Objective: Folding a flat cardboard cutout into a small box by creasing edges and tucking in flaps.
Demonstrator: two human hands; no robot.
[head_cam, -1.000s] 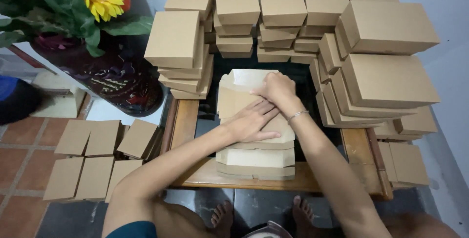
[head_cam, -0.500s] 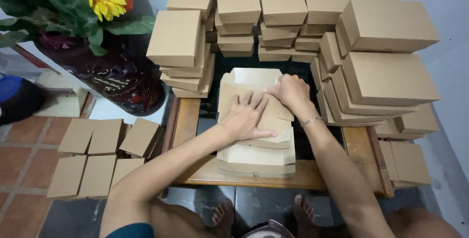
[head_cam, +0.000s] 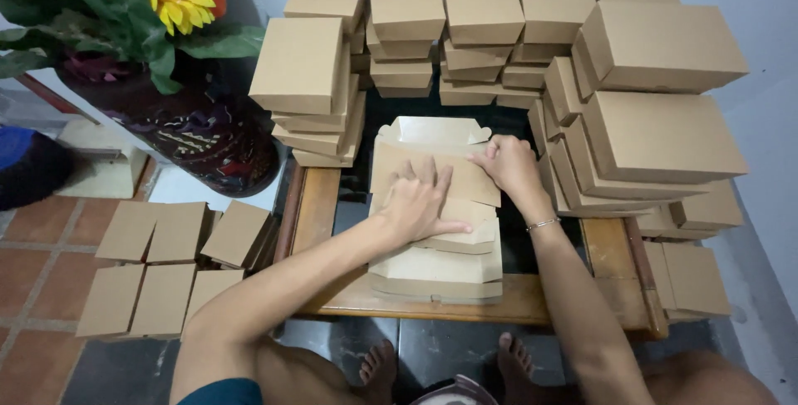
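Hands press down together on a half-folded cardboard box [head_cam: 436,176] that lies atop a short pile of flat box blanks [head_cam: 436,268] on the low wooden table [head_cam: 312,205]. Left hand [head_cam: 418,203] lies flat, fingers spread forward, thumb out to the right across the folded panel. Right hand [head_cam: 509,164] is curled, fingertips pinching the panel's upper right edge, a thin bracelet [head_cam: 542,224] at the wrist. Both forearms reach forward from below. Stacks of finished boxes [head_cam: 657,135] stand around the table's far and right sides.
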